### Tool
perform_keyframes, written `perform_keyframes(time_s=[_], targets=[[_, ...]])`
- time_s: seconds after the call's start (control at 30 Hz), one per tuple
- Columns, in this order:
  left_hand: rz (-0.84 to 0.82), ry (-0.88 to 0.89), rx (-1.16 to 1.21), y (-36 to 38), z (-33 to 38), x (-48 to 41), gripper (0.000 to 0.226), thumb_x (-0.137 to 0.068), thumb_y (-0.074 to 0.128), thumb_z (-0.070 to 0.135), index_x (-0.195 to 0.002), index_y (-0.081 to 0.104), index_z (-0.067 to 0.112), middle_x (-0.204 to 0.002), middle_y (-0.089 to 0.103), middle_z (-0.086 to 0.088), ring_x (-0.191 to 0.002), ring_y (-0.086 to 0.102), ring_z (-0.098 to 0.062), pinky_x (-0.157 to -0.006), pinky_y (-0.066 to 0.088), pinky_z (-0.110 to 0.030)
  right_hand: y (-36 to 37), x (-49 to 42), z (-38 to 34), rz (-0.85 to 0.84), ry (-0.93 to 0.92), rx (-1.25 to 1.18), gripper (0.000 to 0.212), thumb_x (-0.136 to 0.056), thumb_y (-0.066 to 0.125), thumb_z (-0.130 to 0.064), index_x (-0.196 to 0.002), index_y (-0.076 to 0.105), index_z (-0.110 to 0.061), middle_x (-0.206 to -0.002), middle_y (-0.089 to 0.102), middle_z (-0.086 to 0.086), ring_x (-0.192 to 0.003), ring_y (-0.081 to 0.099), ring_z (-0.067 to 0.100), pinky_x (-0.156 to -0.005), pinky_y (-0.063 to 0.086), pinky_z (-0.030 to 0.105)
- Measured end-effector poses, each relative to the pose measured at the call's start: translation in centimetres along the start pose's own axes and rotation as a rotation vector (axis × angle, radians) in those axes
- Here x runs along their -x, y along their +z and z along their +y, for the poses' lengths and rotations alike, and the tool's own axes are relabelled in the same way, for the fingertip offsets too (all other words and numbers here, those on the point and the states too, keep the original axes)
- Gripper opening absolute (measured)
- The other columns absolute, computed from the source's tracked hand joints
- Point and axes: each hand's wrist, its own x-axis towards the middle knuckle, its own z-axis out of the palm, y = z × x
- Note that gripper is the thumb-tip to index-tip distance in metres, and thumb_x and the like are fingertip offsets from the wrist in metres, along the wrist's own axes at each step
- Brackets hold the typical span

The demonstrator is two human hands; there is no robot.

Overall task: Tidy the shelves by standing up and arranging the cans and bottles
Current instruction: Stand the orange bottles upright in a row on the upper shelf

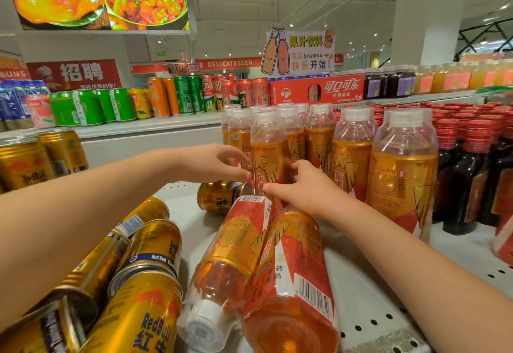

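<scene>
Two bare hands flank one upright bottle of amber drink, which stands at the front of its group on the shelf. Its long axis is vertical. The right hand is nearer: its thumb crosses the bottle's base and its fingers curl on the right side, gripping it. The left hand hovers at the bottle's left with fingers loosely bent, holding nothing; contact cannot be told. Just left of the bottle's base, a gold can lies on its side. Nearer the viewer than the bottle, two fallen bottles lie touching. The upright bottle has a clear neck, white cap and orange-red label.
</scene>
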Motion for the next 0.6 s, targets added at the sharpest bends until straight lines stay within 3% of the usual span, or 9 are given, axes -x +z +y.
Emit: perform_keyframes(time_s=[0.07,0.2,0.33,0.4,0.5,0.6], targets=[[-0.030,0.010,-0.073,0.0,0.2,0.1,0.049,-0.092,0.063,0.054,-0.136,0.057,0.033,-0.132,0.060,0.004,-0.119,0.057,-0.017,-0.103,0.047,-0.035,0.1,0.0,0.1,0.000,0.004,-0.034,0.084,-0.079,0.077,-0.057,-0.143,0.041,-0.018,-0.127,0.060,-0.002,-0.109,0.060,0.018,-0.085,0.048,0.032],[-0.079,0.021,-0.143,0.0,0.0,0.6,0.037,-0.092,0.065,0.054,-0.122,0.070,0.033,-0.125,0.065,0.011,-0.116,0.059,-0.013,-0.107,0.047,-0.039,0.1,-0.1,0.5,0.024,-0.017,-0.063,0.066,-0.083,0.076,-0.050,-0.137,0.052,-0.021,-0.086,0.049,-0.023,-0.078,0.051,0.000,-0.064,0.040,0.022],[-0.082,-0.007,-0.235,-0.3,-0.4,1.0,0.050,-0.088,0.065,0.062,-0.131,0.061,0.036,-0.122,0.064,0.012,-0.113,0.061,-0.014,-0.103,0.049,-0.037,-0.2,0.2,-0.2,0.079,-0.064,-0.071,0.063,-0.086,0.073,-0.045,-0.140,0.049,-0.022,-0.105,0.061,-0.013,-0.073,0.047,-0.004,-0.058,0.036,0.017],[-0.101,-0.042,-0.282,-0.2,-0.7,1.0,0.057,-0.088,0.064,0.062,-0.138,0.054,0.036,-0.121,0.059,0.011,-0.112,0.059,-0.016,-0.097,0.050,-0.034,-0.4,0.4,-0.7,0.109,-0.088,-0.089,0.059,-0.087,0.069,-0.046,-0.139,0.051,-0.023,-0.117,0.064,-0.008,-0.087,0.058,0.006,-0.065,0.040,0.021],[-0.059,-0.055,-0.324,0.0,-1.4,1.0,0.057,-0.089,0.062,0.064,-0.139,0.049,0.039,-0.104,0.053,0.016,-0.095,0.057,-0.013,-0.082,0.045,-0.027,-0.8,0.9,-1.2,0.108,-0.093,-0.108,0.045,-0.088,0.064,-0.043,-0.129,0.059,-0.024,-0.106,0.068,-0.013,-0.093,0.065,0.009,-0.065,0.042,0.023],[-0.055,-0.095,-0.311,-0.1,-2.1,1.3,0.054,-0.092,0.059,0.063,-0.140,0.048,0.041,-0.097,0.052,0.016,-0.083,0.058,-0.006,-0.074,0.054,-0.027,-1.1,1.5,-1.2,0.156,-0.105,-0.064,0.054,-0.090,0.063,-0.041,-0.139,0.050,-0.024,-0.109,0.060,-0.014,-0.093,0.057,0.009,-0.075,0.041,0.026]])
